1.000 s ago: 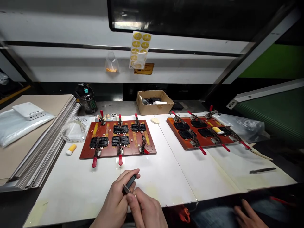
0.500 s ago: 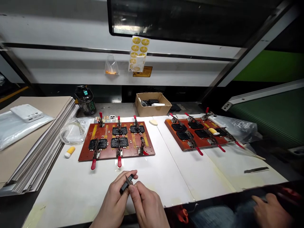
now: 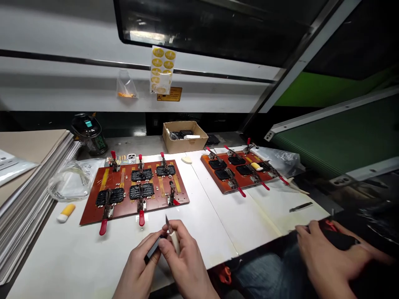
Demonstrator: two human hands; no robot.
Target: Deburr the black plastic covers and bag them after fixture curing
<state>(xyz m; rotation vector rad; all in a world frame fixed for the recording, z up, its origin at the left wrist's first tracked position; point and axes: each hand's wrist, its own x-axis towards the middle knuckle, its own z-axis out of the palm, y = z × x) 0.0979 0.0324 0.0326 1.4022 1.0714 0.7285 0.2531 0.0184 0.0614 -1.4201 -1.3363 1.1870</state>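
My left hand [image 3: 140, 261] is closed on a small dark rectangular part [image 3: 153, 249], held low over the front of the white table. In my right hand [image 3: 187, 261] is a craft knife [image 3: 174, 241] with a pale handle, its thin pointed blade tilted upward and away. Both hands are close together, the knife just right of the dark part. Beyond them lies a reddish-brown fixture board [image 3: 124, 214] with red-handled toggle clamps and several black plastic parts [image 3: 141, 191] on it.
A second clamp board [image 3: 224, 189] lies to the right, near a co-worker's hands [image 3: 330, 253]. A cardboard box [image 3: 183, 145] stands behind. A yellow-and-white piece [image 3: 66, 213] lies left, by stacked sheets [image 3: 37, 199]. A dark blade-like strip [image 3: 301, 207] rests at the right edge.
The knife blade, earlier across the dark part, now points up and clear of it. The view has turned right, and the co-worker's hands show more.
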